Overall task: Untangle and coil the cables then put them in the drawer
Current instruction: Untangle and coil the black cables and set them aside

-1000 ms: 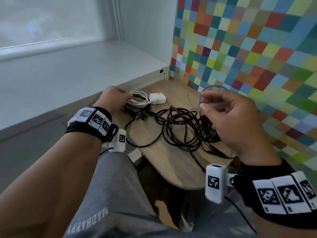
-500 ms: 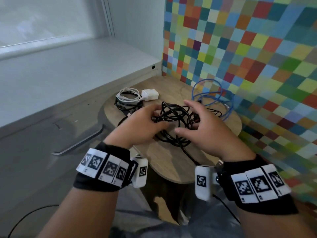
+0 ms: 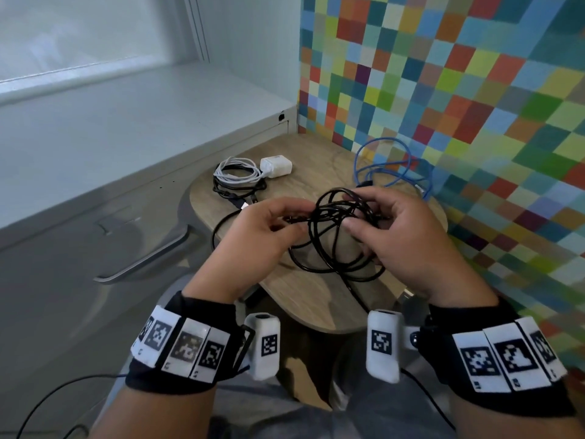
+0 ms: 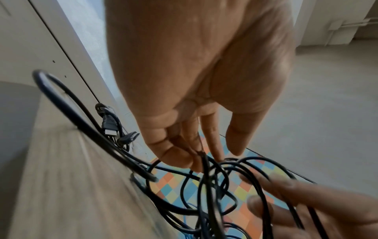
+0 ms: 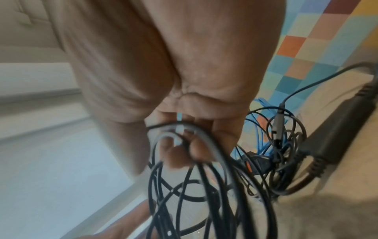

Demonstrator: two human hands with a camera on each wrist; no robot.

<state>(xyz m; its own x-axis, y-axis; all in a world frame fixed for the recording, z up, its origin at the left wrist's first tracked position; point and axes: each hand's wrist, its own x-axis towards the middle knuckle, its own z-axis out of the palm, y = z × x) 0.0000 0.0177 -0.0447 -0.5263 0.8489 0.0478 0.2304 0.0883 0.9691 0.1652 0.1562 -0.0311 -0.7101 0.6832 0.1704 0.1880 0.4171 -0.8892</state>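
A tangle of black cable (image 3: pixel 332 248) hangs between both hands just above the small wooden table (image 3: pixel 316 299). My left hand (image 3: pixel 289 224) pinches one strand of it at the left side; in the left wrist view the fingertips (image 4: pixel 184 160) close on that black cable (image 4: pixel 206 186). My right hand (image 3: pixel 359 224) grips several loops on the right, fingers (image 5: pixel 196 150) curled round the black cable (image 5: pixel 204 186). A loose blue cable (image 3: pixel 392 172) lies by the wall. A coiled white cable (image 3: pixel 237 174) with its charger (image 3: pixel 276 167) rests at the table's far left.
A coiled black cable (image 3: pixel 234 193) lies under the white one. The grey drawer front with a long handle (image 3: pixel 142 264) is left of the table. A black power brick (image 5: pixel 337 137) lies on the table near the chequered wall (image 3: pixel 474 106).
My left hand left the white coil and my right hand let go of the blue cable. Both came to the black tangle, took hold of it and raised it.
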